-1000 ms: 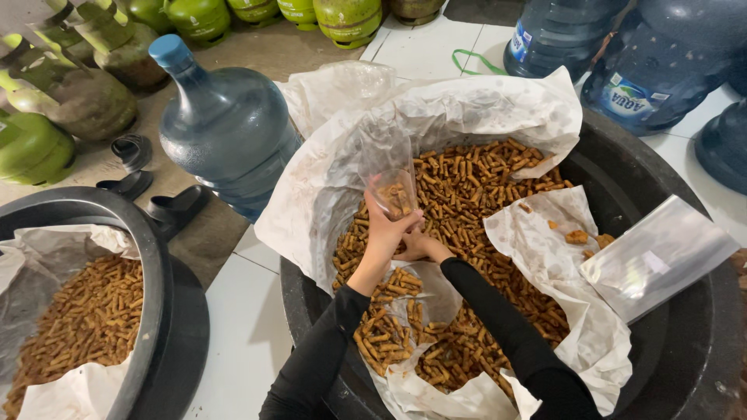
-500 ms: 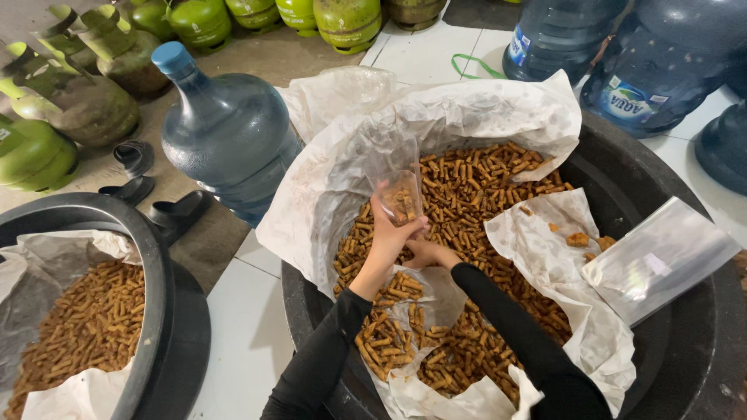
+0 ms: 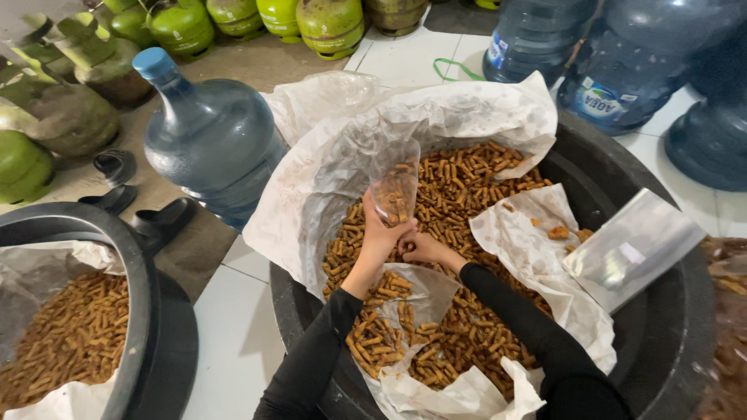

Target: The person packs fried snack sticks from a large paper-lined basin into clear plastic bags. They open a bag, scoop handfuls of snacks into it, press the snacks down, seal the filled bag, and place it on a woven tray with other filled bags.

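Second black tub (image 3: pixel 136 311) cut off at 8 o'clock edge; right hand (image 3: pixel 420 247) fingertips hidden behind left hand (image 3: pixel 383 237); blue jugs (image 3: pixel 622 70) cropped at 1 o'clock.

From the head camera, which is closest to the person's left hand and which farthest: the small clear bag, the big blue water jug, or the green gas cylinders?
Measured from the left hand:
1. Small clear bag, held in that hand, just above it.
2. Big blue water jug, lying on the floor to the upper left of the tub.
3. Green gas cylinders, along the top edge, farthest away.

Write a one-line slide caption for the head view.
Left hand holds a small clear bag of brown snack sticks over a paper-lined black tub, right hand beside it.
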